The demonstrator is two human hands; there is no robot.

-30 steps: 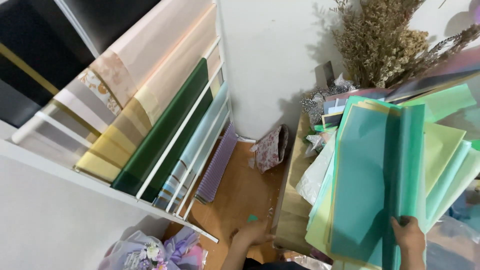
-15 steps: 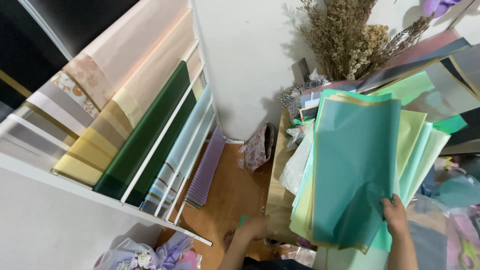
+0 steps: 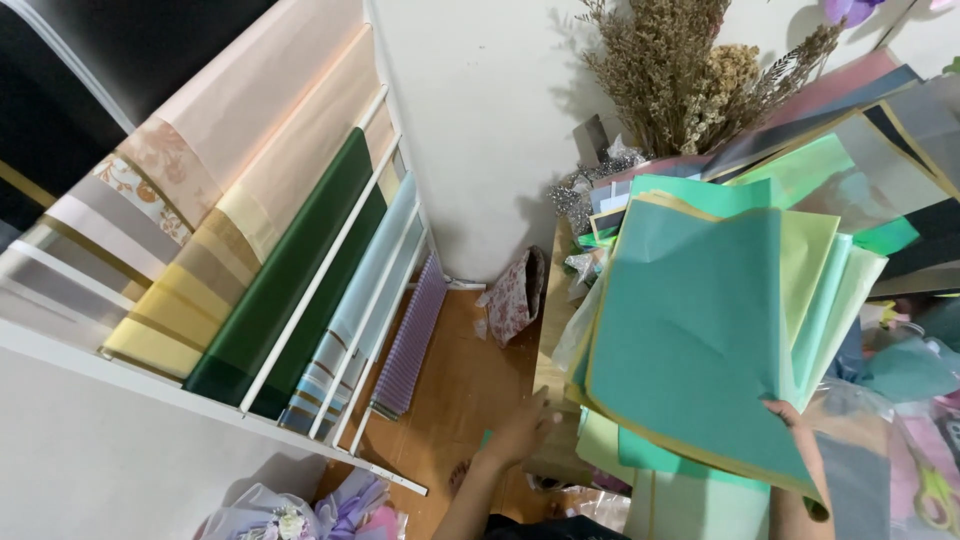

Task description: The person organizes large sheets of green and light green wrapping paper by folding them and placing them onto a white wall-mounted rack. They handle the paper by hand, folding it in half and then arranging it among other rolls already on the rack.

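My right hand (image 3: 790,425) grips the lower right edge of a large teal paper sheet (image 3: 690,330) with a thin yellow border and lifts it off a stack of green and mint sheets (image 3: 830,280). My left hand (image 3: 520,430) reaches down with fingers spread toward the lower left side of that stack, beside a brown cardboard box (image 3: 552,360); whether it touches the paper I cannot tell. More dark and pastel sheets (image 3: 900,130) fan out behind the stack.
A white rack (image 3: 330,270) on the left holds hanging wrapping sheets in peach, yellow, dark green, blue stripes and purple. Dried flowers (image 3: 670,80) stand against the white wall. A wrapped bouquet (image 3: 300,510) lies at the bottom. Wooden floor (image 3: 450,400) shows between rack and box.
My right hand has lifted the teal sheet and turned it flatter toward me. My left hand has moved up and right toward the stack. The view has shifted.
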